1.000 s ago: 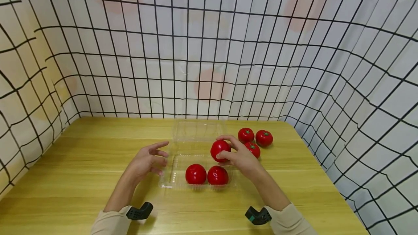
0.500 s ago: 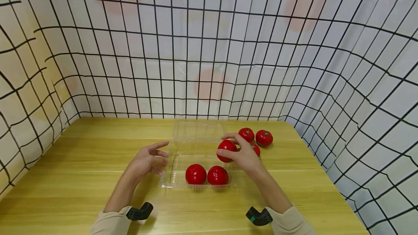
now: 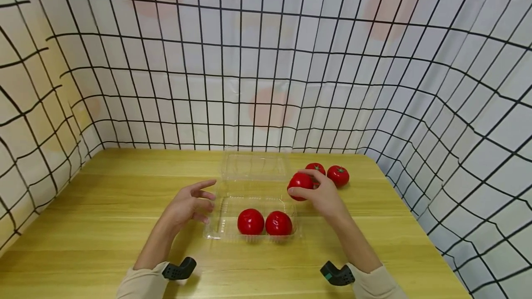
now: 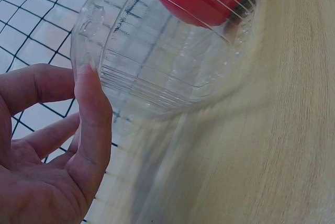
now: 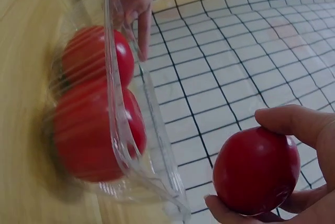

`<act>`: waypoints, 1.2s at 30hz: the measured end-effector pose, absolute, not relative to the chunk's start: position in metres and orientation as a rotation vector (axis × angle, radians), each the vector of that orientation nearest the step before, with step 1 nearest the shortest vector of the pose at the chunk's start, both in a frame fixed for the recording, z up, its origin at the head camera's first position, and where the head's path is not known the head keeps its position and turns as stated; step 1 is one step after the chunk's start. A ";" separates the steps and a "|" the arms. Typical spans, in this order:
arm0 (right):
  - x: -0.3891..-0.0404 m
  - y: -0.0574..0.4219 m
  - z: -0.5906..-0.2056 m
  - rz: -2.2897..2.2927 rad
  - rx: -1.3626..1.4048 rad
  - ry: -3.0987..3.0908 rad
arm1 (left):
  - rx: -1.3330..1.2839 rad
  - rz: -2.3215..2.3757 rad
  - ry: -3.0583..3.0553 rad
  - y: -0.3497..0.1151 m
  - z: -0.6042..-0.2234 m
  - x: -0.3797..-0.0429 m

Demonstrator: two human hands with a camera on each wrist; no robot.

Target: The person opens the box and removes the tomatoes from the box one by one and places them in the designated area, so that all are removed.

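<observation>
My right hand (image 3: 324,195) holds a red tomato (image 3: 300,185) between thumb and fingers, just beyond the back right corner of the clear plastic clamshell box (image 3: 224,216). In the right wrist view this tomato (image 5: 256,170) shows its smooth side, apart from the box. Two more tomatoes, a left one (image 3: 250,222) and a right one (image 3: 279,223), sit side by side along the box's front. My left hand (image 3: 184,206) rests at the box's left edge with relaxed fingers. In the left wrist view, its thumb (image 4: 93,114) overlaps the box rim (image 4: 84,41).
Behind the right hand, a tomato (image 3: 317,168) and another tomato (image 3: 338,176) lie on the wooden table (image 3: 124,188); a third there is mostly hidden by the hand. The box's lid (image 3: 255,166) lies folded back. White walls with a black grid (image 3: 266,59) enclose the table.
My right hand has carried its tomato rightward, from above the box's back right part to beside the loose tomatoes. The left hand and the two boxed tomatoes have stayed put.
</observation>
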State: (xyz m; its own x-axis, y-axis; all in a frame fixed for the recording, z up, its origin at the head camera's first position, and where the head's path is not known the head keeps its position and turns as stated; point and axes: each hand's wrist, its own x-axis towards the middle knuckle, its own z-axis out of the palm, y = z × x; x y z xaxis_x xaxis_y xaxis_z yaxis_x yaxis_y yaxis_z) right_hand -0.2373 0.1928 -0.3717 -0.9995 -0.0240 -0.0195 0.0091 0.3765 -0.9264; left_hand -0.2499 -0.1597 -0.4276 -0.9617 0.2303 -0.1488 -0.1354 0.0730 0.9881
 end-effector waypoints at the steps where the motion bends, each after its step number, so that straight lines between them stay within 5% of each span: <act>1: -0.237 0.195 -0.371 -1.739 0.004 2.593 | 0.096 1.969 2.089 -0.159 -0.427 -0.250; 36: -0.253 0.274 -0.361 -1.395 0.112 2.866 | 0.121 1.996 2.050 -0.159 -0.429 -0.249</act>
